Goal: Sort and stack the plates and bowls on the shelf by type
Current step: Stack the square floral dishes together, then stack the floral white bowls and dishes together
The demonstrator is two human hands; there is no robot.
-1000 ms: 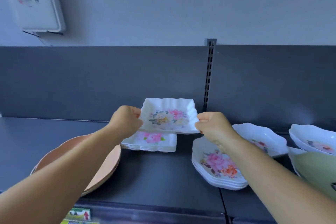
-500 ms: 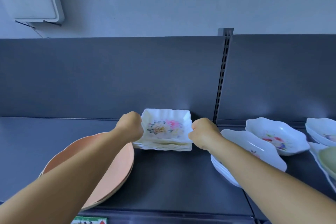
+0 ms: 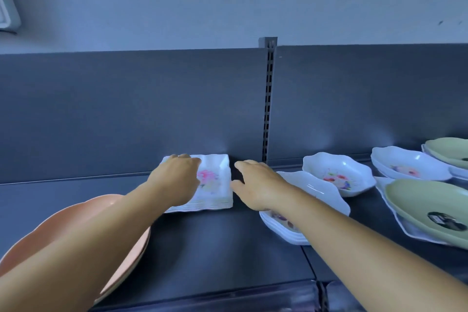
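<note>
Since the earlier frame you had set the square floral plate down on its stack (image 3: 212, 185) and let go. Nearest, the peach plates (image 3: 121, 213) sat at the left edge of the shelf (image 3: 215, 243). Your left hand (image 3: 177, 180) lay with fingers loose on the stack's left side; your right hand (image 3: 255, 185) hovered spread, just right of it, above the scalloped white plates (image 3: 326, 192). Green bowls (image 3: 425, 200) stood far right.

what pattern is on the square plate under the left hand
White with a pink floral print on the square plate, seen in the head view.
</note>
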